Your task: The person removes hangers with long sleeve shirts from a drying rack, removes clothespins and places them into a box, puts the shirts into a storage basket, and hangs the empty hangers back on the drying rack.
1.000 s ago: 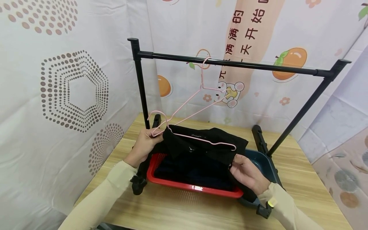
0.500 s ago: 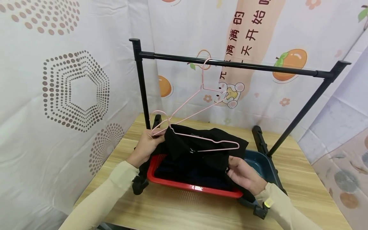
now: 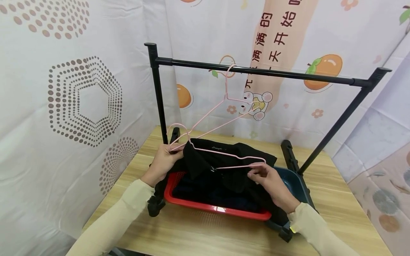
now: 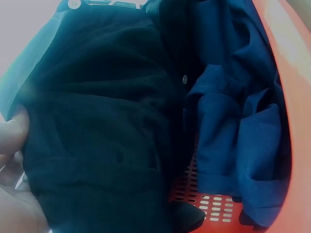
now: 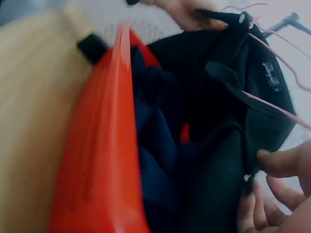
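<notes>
A black collared shirt (image 3: 198,163) with buttons lies spread over the red basket. My left hand (image 3: 161,161) grips its left edge, and the left wrist view shows the thumb against the dark cloth (image 4: 97,131). A pink hanger (image 3: 224,153) has its hook near this hand and its left part hidden in the shirt; its right end sticks out over the cloth. At that end is my right hand (image 3: 272,183), fingertips right at the hanger's corner. In the right wrist view, its thumb and fingers pinch the shirt's edge (image 5: 250,160) beside a button.
A second pink hanger (image 3: 208,114) hangs from the black rack's bar (image 3: 198,64), its lower corner overlapping my left hand. Dark blue clothing (image 4: 218,126) fills the red basket (image 3: 217,209). Behind, a blue-grey basin (image 3: 296,183) stands on the wooden table (image 3: 179,231).
My right hand has moved up from the shirt's front edge to the hanger's right end. The hanger's lower bar has come out over the cloth, and the shirt front has dropped. My left hand stays.
</notes>
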The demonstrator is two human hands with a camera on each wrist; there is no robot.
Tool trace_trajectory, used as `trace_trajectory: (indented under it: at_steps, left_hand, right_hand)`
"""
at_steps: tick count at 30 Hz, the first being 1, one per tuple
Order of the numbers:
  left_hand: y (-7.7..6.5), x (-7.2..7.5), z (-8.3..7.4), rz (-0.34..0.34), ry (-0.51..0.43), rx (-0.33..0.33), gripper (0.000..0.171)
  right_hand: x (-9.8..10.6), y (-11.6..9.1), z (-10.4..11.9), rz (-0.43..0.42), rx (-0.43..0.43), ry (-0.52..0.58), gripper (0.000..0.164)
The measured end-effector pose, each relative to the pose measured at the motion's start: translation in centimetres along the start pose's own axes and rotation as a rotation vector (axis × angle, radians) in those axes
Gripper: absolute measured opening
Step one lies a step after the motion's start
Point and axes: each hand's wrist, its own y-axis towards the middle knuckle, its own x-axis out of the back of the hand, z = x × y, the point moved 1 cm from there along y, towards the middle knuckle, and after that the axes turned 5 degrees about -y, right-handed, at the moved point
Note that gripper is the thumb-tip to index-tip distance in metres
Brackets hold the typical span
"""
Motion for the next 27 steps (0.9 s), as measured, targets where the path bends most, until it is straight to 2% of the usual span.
trace_trajectory:
  at_steps: [4,7,11,15,17,20,24,27]
  left_hand:
    - [-0.1,-0.1,0.0,0.005,-0.005,0.009,0.023]
    - [0.0,-0.1,0.1,0.004,-0.002,-0.001,0.022]
    - [0.1,-0.3,0.1,0.01,0.017,-0.027,0.02]
    - [0.0,-0.5,-0.1,0.022,0.05,-0.035,0.017]
    - [0.0,-0.6,-0.2,0.034,0.077,-0.042,0.015]
    - [-0.1,-0.7,-0.3,0.048,0.109,-0.058,0.012]
    - [-0.1,-0.9,-0.4,0.06,0.147,-0.088,0.008]
    - [-0.1,-1.0,-0.5,0.067,0.184,-0.115,0.014]
  right_hand:
    - [0.9,-0.1,1.2,-0.116,0.279,-0.353,0.037]
    - [1.4,-0.3,2.3,-0.215,0.485,-0.568,0.036]
    - [1.5,-0.4,3.8,-0.284,0.722,-0.695,0.028]
    - [1.2,-0.2,4.6,-0.28,0.901,-0.773,0.019]
    - [0.9,-0.2,4.8,-0.275,0.952,-0.827,0.018]
    - [0.6,-0.2,4.9,-0.261,0.971,-0.881,0.02]
    - [0.4,-0.4,4.8,-0.238,0.948,-0.9,0.024]
    - [0.5,-0.4,4.7,-0.227,0.925,-0.889,0.027]
